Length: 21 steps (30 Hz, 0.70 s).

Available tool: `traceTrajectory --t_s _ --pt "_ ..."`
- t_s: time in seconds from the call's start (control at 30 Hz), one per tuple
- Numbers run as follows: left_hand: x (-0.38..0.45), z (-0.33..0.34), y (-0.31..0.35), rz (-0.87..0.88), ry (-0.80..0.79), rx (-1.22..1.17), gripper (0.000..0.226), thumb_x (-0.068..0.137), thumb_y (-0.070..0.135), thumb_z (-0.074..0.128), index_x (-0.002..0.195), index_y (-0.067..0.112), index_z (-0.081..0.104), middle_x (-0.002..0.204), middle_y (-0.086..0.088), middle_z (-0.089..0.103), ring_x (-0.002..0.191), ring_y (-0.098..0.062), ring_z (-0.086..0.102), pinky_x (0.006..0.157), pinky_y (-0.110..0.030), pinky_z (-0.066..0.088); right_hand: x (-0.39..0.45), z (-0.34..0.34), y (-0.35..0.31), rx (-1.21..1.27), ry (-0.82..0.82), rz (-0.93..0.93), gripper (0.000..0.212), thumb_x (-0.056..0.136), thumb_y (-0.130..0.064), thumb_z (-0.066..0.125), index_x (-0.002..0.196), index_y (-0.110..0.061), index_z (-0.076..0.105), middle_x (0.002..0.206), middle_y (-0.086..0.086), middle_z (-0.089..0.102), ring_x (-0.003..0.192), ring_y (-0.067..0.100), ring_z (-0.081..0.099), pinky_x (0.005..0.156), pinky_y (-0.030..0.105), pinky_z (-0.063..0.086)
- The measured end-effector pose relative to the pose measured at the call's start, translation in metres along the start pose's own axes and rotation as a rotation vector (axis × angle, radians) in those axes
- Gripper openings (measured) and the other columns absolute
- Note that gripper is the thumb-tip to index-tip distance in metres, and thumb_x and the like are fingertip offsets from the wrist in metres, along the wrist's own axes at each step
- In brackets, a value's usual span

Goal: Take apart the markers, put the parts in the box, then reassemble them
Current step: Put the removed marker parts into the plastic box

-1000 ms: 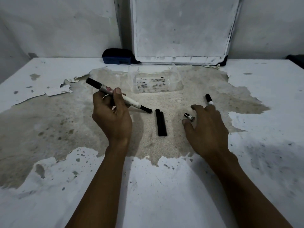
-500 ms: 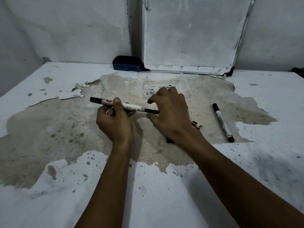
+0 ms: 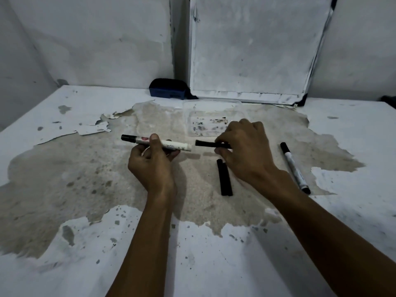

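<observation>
Marker barrel point(image 3: 159, 144), white, is held level above the table centre, pinched between thumb and fingers of the left hand point(image 3: 153, 166), open end turned toward 3 o'clock so a part can be fed in or drawn out. Black insert point(image 3: 211, 144) is pinched in the closed right hand point(image 3: 246, 151), lined up with that open end, a small gap between, not touching. Whether it is going in or coming out cannot be told. Two black parts point(image 3: 224, 179) are left side by side on the table at 5 o'clock of the barrel, within reach. Whole marker point(image 3: 294, 168) lies further out at 3 o'clock. Clear box point(image 3: 213, 102) is kept at 1 o'clock, just behind the right hand; no parts are made out inside.
</observation>
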<state>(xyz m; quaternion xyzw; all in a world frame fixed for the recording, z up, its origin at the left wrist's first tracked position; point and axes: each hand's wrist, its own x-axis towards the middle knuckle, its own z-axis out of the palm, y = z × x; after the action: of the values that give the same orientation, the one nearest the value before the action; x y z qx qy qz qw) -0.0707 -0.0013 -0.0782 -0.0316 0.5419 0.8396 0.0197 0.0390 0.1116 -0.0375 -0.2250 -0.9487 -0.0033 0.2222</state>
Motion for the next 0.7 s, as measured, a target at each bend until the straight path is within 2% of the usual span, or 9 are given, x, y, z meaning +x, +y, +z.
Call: traceTrajectory --t_s 0.07,0.17,0.23,0.33,0.47,0.6,0.7 --pt "0.001 0.000 0.000 -0.005 -0.001 -0.001 0.028 0.093 0.017 0.062 0.102 -0.009 0.061 0.088 -0.022 0.070 0.069 -0.027 0.072 0.062 -0.037 0.063 0.002 -0.009 0.014 0.007 0.014 0.008 0.017 0.085 -0.028 0.068 0.098 -0.020 0.076 0.096 0.004 0.069 0.097 0.028 0.055 0.077 0.033 0.022" --pt "0.003 0.000 0.000 -0.021 -0.001 -0.019 0.029 0.093 0.017 0.062 0.102 -0.010 0.060 0.084 -0.020 0.069 0.067 -0.025 0.072 0.060 -0.034 0.062 0.017 -0.022 0.029 0.067 0.045 0.048 0.022 0.081 -0.030 0.073 0.099 -0.020 0.074 0.091 0.004 0.074 0.091 0.029 0.062 0.085 0.040 0.042" --pt "0.005 0.001 0.000 -0.038 -0.004 -0.028 0.030 0.092 0.018 0.062 0.101 -0.011 0.061 0.084 -0.019 0.068 0.068 -0.025 0.071 0.060 -0.034 0.062 0.035 -0.026 0.032 0.124 0.069 0.072 0.022 0.079 -0.030 0.074 0.097 -0.017 0.073 0.088 0.003 0.075 0.089 0.029 0.065 0.089 0.045 0.046" --pt "0.004 0.001 -0.002 -0.048 -0.028 -0.017 0.029 0.092 0.018 0.063 0.099 -0.010 0.062 0.087 -0.020 0.067 0.070 -0.025 0.071 0.062 -0.037 0.063 0.072 -0.018 0.034 0.098 0.025 0.034 0.015 0.081 -0.025 0.072 0.093 -0.015 0.072 0.093 0.005 0.073 0.091 0.030 0.063 0.089 0.038 0.043" --pt "0.004 0.000 -0.003 -0.059 -0.057 -0.014 0.027 0.092 0.019 0.063 0.098 -0.007 0.063 0.090 -0.021 0.068 0.074 -0.026 0.072 0.061 -0.033 0.061 0.115 0.011 0.033 0.006 -0.152 0.060 0.016 0.077 -0.016 0.070 0.092 -0.014 0.067 0.097 0.010 0.066 0.095 0.032 0.060 0.078 0.033 0.031" --pt "0.006 -0.001 -0.005 -0.077 -0.064 -0.009 0.022 0.092 0.020 0.063 0.092 -0.002 0.063 0.088 -0.019 0.068 0.074 -0.025 0.072 0.062 -0.034 0.061 0.127 0.032 0.033 -0.027 -0.354 0.109 0.021 0.076 -0.009 0.066 0.089 -0.014 0.050 0.090 0.008 0.047 0.084 0.031 0.052 0.079 0.036 0.034" --pt "0.004 0.000 -0.005 -0.084 -0.078 -0.012 0.024 0.092 0.020 0.063 0.094 -0.004 0.063 0.086 -0.018 0.068 0.073 -0.026 0.072 0.063 -0.035 0.061 0.128 0.036 0.034 -0.054 -0.419 0.103 0.018 0.083 -0.008 0.055 0.091 -0.011 0.040 0.087 0.007 0.040 0.081 0.030 0.046 0.087 0.040 0.037"
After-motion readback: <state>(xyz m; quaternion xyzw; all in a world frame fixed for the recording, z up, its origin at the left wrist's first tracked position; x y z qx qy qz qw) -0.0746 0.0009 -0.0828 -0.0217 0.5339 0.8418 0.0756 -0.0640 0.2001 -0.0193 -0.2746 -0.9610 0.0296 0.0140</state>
